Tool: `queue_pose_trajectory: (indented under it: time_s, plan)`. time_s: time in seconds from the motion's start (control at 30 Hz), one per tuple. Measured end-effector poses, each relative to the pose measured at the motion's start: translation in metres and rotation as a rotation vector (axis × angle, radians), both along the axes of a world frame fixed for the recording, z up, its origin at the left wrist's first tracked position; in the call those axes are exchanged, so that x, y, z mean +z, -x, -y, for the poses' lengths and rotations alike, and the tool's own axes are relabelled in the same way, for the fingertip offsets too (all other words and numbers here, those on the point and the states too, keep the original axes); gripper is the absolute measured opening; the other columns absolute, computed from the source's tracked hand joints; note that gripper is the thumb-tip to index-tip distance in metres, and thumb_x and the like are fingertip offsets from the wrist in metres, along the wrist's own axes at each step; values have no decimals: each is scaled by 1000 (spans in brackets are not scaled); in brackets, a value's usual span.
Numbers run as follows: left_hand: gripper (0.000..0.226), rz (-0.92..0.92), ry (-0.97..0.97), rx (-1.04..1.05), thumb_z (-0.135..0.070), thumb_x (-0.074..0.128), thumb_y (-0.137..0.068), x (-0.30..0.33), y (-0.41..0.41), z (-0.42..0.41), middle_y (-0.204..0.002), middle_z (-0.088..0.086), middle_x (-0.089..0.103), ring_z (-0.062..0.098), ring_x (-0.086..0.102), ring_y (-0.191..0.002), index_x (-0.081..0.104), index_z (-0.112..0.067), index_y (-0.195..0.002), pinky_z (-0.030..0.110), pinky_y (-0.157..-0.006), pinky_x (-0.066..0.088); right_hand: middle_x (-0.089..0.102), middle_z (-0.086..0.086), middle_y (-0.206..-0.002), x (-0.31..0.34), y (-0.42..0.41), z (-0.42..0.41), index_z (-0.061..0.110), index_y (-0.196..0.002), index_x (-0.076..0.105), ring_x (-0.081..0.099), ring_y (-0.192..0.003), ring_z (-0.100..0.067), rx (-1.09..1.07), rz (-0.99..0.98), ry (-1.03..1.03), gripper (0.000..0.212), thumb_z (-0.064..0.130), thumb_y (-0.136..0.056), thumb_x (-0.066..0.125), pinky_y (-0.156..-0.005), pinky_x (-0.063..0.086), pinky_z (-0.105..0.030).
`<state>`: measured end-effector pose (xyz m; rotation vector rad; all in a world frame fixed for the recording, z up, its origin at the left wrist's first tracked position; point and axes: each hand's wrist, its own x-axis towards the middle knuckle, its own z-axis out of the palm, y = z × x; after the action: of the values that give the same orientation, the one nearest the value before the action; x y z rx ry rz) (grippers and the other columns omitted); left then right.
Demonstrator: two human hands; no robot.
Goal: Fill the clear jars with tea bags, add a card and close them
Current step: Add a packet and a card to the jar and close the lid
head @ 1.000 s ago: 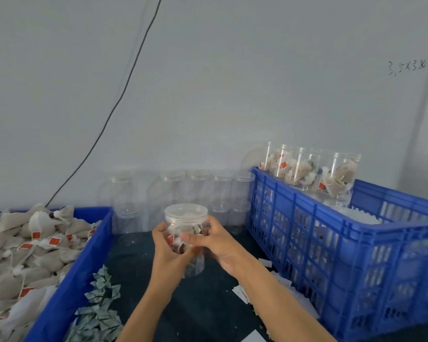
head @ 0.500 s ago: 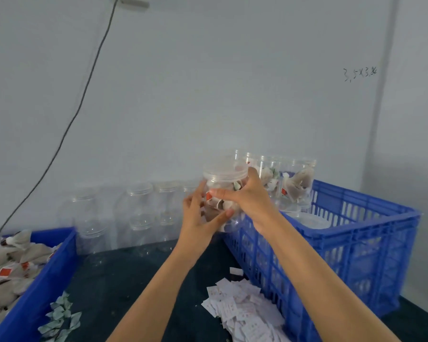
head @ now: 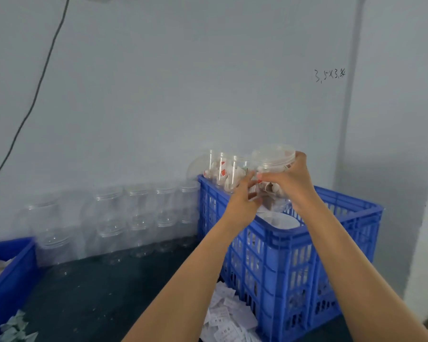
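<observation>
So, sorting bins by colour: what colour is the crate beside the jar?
Blue crate, clearest in the head view.

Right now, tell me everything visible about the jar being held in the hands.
The held jar is clear plastic with a wide translucent lid on top, so it looks closed. Tea bags with red tags show through its wall. It is roughly upright, in the air above the blue crate, close to the filled jars stacked there. The right hand grips its side near the lid; the left hand touches its other side lower down.
</observation>
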<state>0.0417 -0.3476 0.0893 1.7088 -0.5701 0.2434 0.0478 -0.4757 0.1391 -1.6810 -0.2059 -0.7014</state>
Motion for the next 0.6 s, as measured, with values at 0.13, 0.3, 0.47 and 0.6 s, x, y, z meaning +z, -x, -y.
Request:
queue_pose_trajectory:
  time_s: [0.13,0.3,0.47,0.6]
  plan:
    - [68,-61,-87,-15,10,37,-95,-6,-9,12,-149,-1,37,11,51,-109,22,-24,-152,19,-82,46,45,-7,-128,-18,-13,10,14,-131,33,51,-113,-25,-154,35,31,92,15,-59,89,-76,56,-35]
    - [81,-51,-215,-29,11,36,-92,-4,-13,19,-152,-2,36,15,55,-95,12,-38,-153,25,-71,45,45,-9,-128,-26,-23,22,10,-132,33,52,-114,-29,-282,28,-17,91,19,-60,88,-90,52,-48]
    - [78,60,-418,38,1,39,-94,-2,-8,26,-154,-7,36,29,58,-113,5,-38,-154,38,-80,48,47,-10,-127,-30,-32,33,7,-131,34,52,-113,-29,-331,4,-24,93,18,-57,90,-90,50,-41]
    - [73,85,-441,97,-3,36,-97,1,-8,29,-151,-5,41,25,61,-100,6,-38,-153,36,-80,49,45,-10,-127,-40,-37,38,15,-136,27,55,-103,-26,-301,-132,-20,98,16,-60,89,-75,49,-28]
